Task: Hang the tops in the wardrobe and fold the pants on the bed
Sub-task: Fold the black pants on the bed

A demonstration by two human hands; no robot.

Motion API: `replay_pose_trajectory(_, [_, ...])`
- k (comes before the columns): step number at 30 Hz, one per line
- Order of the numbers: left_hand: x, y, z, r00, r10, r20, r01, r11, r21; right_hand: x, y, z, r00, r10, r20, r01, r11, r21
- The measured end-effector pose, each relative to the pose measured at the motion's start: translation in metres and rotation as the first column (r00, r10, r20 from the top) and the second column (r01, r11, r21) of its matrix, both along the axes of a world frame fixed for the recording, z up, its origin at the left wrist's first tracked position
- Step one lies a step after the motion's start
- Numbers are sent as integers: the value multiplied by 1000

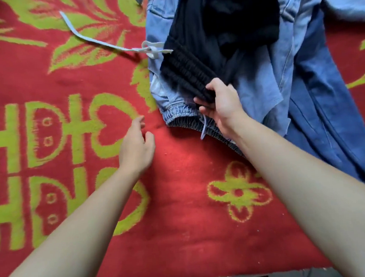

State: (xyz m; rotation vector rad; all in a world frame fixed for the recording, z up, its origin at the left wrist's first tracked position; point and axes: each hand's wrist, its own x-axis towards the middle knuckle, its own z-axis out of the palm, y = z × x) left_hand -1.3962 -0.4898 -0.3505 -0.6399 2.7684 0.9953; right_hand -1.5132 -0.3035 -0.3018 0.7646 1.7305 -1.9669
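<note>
On the bed (pixel 185 237), from the head view, the right hand (pixel 220 106) pinches the waistband of the black pants (pixel 222 24), which lie atop the light-blue pants (pixel 175 114), while the left hand (pixel 136 146) waits nearby with fingers (pixel 139 121) loosely spread, so a one-handed pull may drag the blue pair along, and no container shows.

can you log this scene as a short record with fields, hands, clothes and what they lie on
surface: red blanket with green pattern
right hand: grips the ribbed waistband of the black pants
left hand: open, holds nothing
under the black pants: light blue pants, elastic waistband, pale drawstring trailing left
right of pile: dark blue denim garment
folding: not yet done
</note>
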Motion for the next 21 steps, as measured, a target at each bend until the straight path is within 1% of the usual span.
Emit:
replay_pose_trajectory(1, [0,5,5,996,77,-52,-80,995,-58,12,10,11,999,-10,43,14,996,-87])
replay_pose_trajectory(3, [-1,18,15,985,133,-111,-148,978,-149,34,32,36,992,27,124,-2,981,-196])
replay_pose_trajectory(6, [-5,43,34,981,150,-122,-166,978,-129,61,57,77,974,144,177,-76,935,-347])
replay_pose_trajectory(8, [-9,62,51,983,135,-122,-149,982,-117,76,67,106,951,264,159,-185,902,-389])
replay_pose_trajectory(10, [-13,78,76,989,116,-95,-122,991,-63,90,74,139,919,372,131,-291,864,-412])
replay_pose_trajectory(12, [-14,91,107,997,74,-31,-74,997,5,98,78,176,883,457,104,-381,830,-408])
replay_pose_trajectory(14, [-11,99,143,1000,19,7,-19,1000,4,102,82,219,870,491,51,-439,816,-376])
replay_pose_trajectory(18, [-5,97,239,999,21,-34,-21,1000,8,91,87,323,904,424,-60,-416,836,-357])
replay_pose_trajectory(21, [0,85,316,992,34,-121,-26,998,62,82,81,409,879,432,-203,-472,850,-233])
